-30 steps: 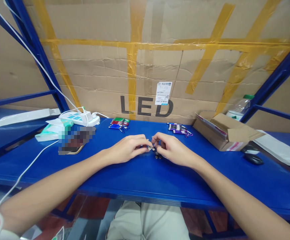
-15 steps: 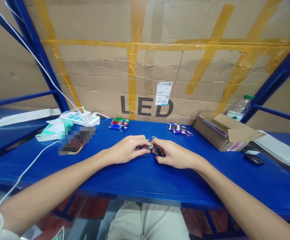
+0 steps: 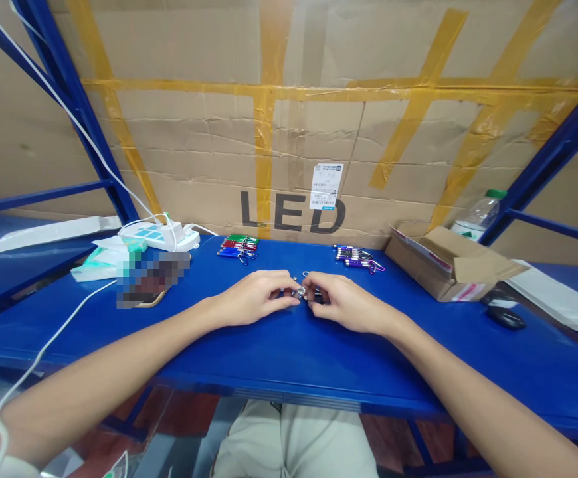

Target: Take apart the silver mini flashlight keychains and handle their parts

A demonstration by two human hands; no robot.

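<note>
Over the middle of the blue table, my left hand (image 3: 262, 297) pinches a small silver metal tube (image 3: 300, 292) between thumb and fingertips. Its round open end faces me. My right hand (image 3: 343, 302) is close against it, with thumb and forefinger curled together at the tube's right side. Something dark shows under the right fingers, mostly hidden by them. A small silver ring (image 3: 305, 273) peeks out just beyond the right fingertips. Behind the hands lie two rows of mini flashlights with carabiner clips: green, red and blue ones (image 3: 238, 247) at left, black and purple ones (image 3: 356, 257) at right.
An opened cardboard box (image 3: 428, 265) stands at the right, beside a black computer mouse (image 3: 505, 317) and a plastic bottle (image 3: 485, 212). At the left are a phone (image 3: 152, 282), a tissue pack (image 3: 102, 262) and a white power strip (image 3: 157, 234). A big carton (image 3: 194, 153) walls the back.
My right thumb has drawn in toward the forefinger, and the dark item under the right fingers shows less. My left hand has stayed in place with the metal tube.
</note>
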